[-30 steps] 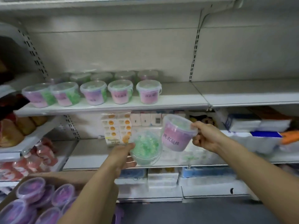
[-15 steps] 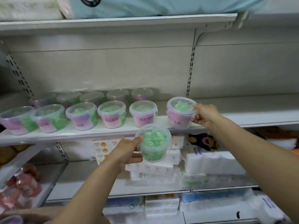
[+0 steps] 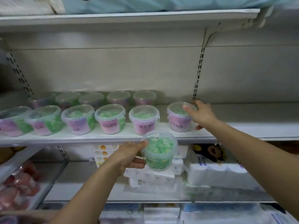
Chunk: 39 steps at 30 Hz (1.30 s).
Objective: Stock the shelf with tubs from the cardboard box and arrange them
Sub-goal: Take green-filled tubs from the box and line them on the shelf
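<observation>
We are at the placing step. Our right hand [image 3: 202, 113] grips the end tub [image 3: 178, 122], thumb over the lid and fingers round its right side. The tub stands on the shelf [image 3: 80, 139] at the right end of the front row [image 3: 110, 118], with a slightly wider gap to its neighbour than the other tubs show. Our left hand [image 3: 129, 156] holds the waiting tub [image 3: 159, 152] by its left side, tilted toward us, just below and in front of the shelf edge.

Next, we judge, the right hand should nudge the end tub left into line and let go. The waiting tub must then rise over the edge to the bare shelf to the right of the end tub or behind it.

We count six tubs in the front row, the end tub included. The back row [image 3: 118, 97] seems to hold five, though its far-left tubs are too blurred for us to be sure. One more is in the left hand.
</observation>
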Each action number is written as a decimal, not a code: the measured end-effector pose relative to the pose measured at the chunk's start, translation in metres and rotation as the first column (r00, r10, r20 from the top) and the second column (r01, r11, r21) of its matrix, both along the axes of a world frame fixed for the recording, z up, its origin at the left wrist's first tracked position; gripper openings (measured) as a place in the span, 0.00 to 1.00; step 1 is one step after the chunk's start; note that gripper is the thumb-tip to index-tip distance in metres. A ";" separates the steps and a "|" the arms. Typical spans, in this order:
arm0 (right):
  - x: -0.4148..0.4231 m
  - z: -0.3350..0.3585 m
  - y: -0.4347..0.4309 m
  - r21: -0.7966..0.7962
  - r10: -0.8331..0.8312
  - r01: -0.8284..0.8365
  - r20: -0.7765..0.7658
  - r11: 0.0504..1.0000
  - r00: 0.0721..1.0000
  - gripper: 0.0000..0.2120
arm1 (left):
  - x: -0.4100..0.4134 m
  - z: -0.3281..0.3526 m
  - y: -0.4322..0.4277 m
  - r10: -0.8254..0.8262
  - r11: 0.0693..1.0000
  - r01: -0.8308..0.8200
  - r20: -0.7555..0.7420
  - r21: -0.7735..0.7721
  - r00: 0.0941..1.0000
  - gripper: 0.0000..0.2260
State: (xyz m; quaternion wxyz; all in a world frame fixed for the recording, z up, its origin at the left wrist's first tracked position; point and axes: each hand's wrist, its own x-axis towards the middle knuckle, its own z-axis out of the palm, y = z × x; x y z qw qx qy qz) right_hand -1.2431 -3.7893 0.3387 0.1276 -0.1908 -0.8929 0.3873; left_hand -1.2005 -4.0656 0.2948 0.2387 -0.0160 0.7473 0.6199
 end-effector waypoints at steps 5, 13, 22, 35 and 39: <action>0.001 0.004 -0.014 0.496 0.125 -0.165 0.113 0.853 0.986 0.25 | -0.001 0.008 0.006 -0.018 0.999 0.018 -0.007 -0.033 1.000 0.14; -0.023 0.005 -0.006 0.665 0.202 -0.213 0.095 0.715 0.975 0.16 | -0.002 0.063 0.005 -0.017 0.994 0.025 -0.078 0.103 0.997 0.12; -0.060 -0.007 0.006 0.632 0.239 -0.215 0.047 0.745 0.970 0.11 | -0.068 0.125 0.012 0.364 0.904 -0.285 -0.222 0.319 0.905 0.12; -0.128 -0.001 -0.002 0.663 0.253 -0.342 0.231 0.666 0.940 0.19 | -0.109 0.113 0.022 0.514 0.810 -0.452 -0.081 0.373 0.854 0.17; -0.130 0.002 -0.003 0.644 0.269 -0.348 0.222 0.681 0.937 0.18 | -0.111 0.111 0.024 0.513 0.811 -0.451 -0.083 0.373 0.854 0.18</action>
